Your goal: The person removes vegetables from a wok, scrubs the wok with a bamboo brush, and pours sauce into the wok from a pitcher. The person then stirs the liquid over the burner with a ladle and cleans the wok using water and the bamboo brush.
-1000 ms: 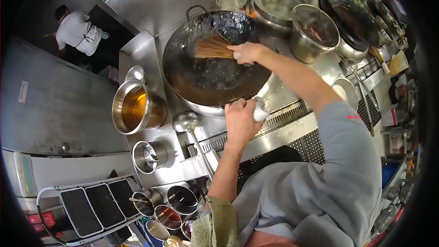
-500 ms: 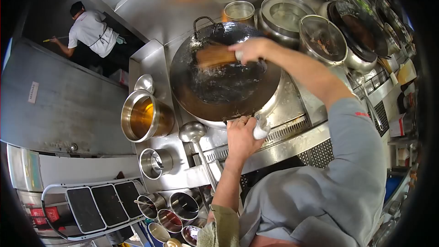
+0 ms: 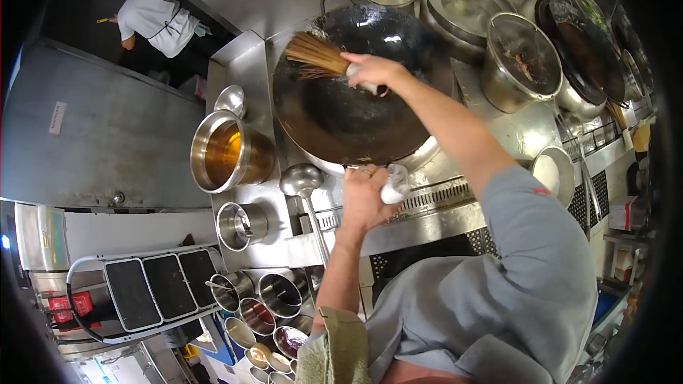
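Observation:
A large dark wok [image 3: 348, 124] sits on the steel range, its far loop handle pointing away from me. My right hand [image 3: 375, 72] is closed round the pale wrapped handle of a bamboo wok brush [image 3: 316, 55]. The bristles are at the wok's upper left side and spread out to the left. At the near rim, my left hand [image 3: 366, 195] is closed on the wok's edge with a white cloth [image 3: 395, 185] bunched in it. The wok's near handle is hidden under that hand. The wok's inside looks dark and shiny.
Left of the wok stand a pot of amber liquid [image 3: 217, 153], a ladle [image 3: 302, 181] and a small steel pot [image 3: 242, 226]. Several pots and a strainer basket [image 3: 523, 57] line the right. Sauce containers [image 3: 281, 291] stand below. Another person [image 3: 156, 18] works at far left.
My right hand has swept the brush up and left, out of the wok's middle. The water seen in the wok before is no longer visible. My left hand keeps its hold.

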{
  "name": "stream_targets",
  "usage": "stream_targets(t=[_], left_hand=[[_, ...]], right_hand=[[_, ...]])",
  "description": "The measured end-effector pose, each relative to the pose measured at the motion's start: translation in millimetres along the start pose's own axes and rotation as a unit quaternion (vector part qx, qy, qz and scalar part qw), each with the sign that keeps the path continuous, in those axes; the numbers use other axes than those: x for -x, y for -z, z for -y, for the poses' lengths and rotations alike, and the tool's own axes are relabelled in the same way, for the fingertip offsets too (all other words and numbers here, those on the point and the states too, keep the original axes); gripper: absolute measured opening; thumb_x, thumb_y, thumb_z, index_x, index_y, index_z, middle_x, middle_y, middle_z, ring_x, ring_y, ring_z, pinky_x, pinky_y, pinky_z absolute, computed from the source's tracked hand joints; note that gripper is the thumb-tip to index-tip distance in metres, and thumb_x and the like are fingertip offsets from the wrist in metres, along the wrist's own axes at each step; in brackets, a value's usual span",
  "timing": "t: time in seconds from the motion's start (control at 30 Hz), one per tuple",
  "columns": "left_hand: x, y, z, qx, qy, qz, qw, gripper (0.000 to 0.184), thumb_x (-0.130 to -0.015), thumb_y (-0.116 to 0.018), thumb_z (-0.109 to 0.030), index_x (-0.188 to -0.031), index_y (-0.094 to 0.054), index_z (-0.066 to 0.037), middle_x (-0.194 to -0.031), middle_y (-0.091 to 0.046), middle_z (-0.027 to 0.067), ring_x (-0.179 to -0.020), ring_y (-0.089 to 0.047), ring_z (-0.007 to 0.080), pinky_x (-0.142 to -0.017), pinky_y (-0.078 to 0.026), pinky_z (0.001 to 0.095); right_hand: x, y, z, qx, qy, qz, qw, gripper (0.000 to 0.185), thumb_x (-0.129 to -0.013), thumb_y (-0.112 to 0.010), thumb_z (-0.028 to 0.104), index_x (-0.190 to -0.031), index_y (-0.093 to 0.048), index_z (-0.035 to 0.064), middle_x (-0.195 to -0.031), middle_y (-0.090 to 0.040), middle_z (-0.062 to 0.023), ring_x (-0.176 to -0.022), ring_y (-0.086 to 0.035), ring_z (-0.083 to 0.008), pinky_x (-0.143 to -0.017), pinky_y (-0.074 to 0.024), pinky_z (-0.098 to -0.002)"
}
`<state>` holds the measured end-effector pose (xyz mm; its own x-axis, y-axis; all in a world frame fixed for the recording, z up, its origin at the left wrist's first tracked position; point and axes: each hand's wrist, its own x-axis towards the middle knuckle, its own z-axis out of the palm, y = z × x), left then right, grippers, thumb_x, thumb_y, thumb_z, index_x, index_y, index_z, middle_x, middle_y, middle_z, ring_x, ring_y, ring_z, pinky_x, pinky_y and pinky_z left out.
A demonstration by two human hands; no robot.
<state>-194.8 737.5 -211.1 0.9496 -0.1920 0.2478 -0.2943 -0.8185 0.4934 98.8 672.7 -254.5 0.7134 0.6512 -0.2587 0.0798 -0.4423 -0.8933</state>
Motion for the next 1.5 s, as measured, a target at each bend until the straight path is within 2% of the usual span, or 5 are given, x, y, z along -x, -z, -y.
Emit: stream_targets(t=[0.23,0.47,0.7,1.17,1.5], left_hand=[[0.8,3.3,6.5,0.008,-0.009,0.001,1.000,0.036,-0.050,-0.079,-0.023,-0.076,-0.058,-0.009,-0.075,-0.056,0.0080,-0.076,-0.056,0.0288,-0.073,-0.038,0.0394],[3.2,4.7,3.4,0.005,-0.019,0.002,1.000,0.038,-0.049,-0.079,-0.022,-0.078,-0.059,-0.008,-0.080,-0.058,0.0093,-0.080,-0.056,0.0299,-0.076,-0.038,0.0403],[8.0,-0.8,3.3,0.021,-0.016,-0.032,0.999,0.037,-0.051,-0.078,-0.023,-0.080,-0.061,-0.007,-0.083,-0.058,0.0092,-0.087,-0.055,0.0292,-0.080,-0.037,0.0399],[35.1,0.3,-25.1,-0.040,0.042,0.015,0.998,0.039,-0.046,-0.082,-0.018,-0.076,-0.062,-0.004,-0.138,-0.038,0.0176,-0.130,-0.030,0.0395,-0.108,-0.023,0.0550],[74.5,-1.8,-22.0,0.124,0.052,-0.107,0.985,0.037,-0.069,-0.074,-0.018,-0.098,-0.062,0.001,-0.142,-0.032,0.0241,-0.130,-0.035,0.0410,-0.103,-0.036,0.0471]], right_hand=[[98.6,-20.0,-7.1,0.317,0.132,0.178,0.922,0.088,-0.070,-0.067,0.023,-0.146,-0.024,0.0326,-0.116,-0.060,-0.0197,-0.099,-0.062,-0.0295,-0.094,-0.0455,-0.0307],[80.7,-55.9,40.0,0.114,-0.061,0.126,0.983,0.087,-0.074,-0.065,0.019,-0.146,-0.019,0.0385,-0.099,-0.060,-0.0139,-0.067,-0.059,-0.0206,-0.047,-0.0542,-0.0368],[152.7,47.0,51.4,0.570,-0.005,0.202,0.797,0.079,-0.071,-0.064,0.022,-0.143,-0.034,0.0332,-0.101,-0.066,-0.0167,-0.083,-0.066,-0.0281,-0.075,-0.0524,-0.0370],[79.8,-43.6,36.7,0.091,-0.068,0.046,0.992,0.087,-0.073,-0.067,0.021,-0.147,-0.022,0.0312,-0.119,-0.053,-0.0173,-0.086,-0.061,-0.0278,-0.050,-0.0574,-0.0437],[217.8,62.1,85.6,0.599,-0.026,0.250,0.760,0.078,-0.071,-0.062,0.022,-0.143,-0.033,0.0259,-0.109,-0.063,-0.0215,-0.094,-0.063,-0.0351,-0.088,-0.0498,-0.0407]])
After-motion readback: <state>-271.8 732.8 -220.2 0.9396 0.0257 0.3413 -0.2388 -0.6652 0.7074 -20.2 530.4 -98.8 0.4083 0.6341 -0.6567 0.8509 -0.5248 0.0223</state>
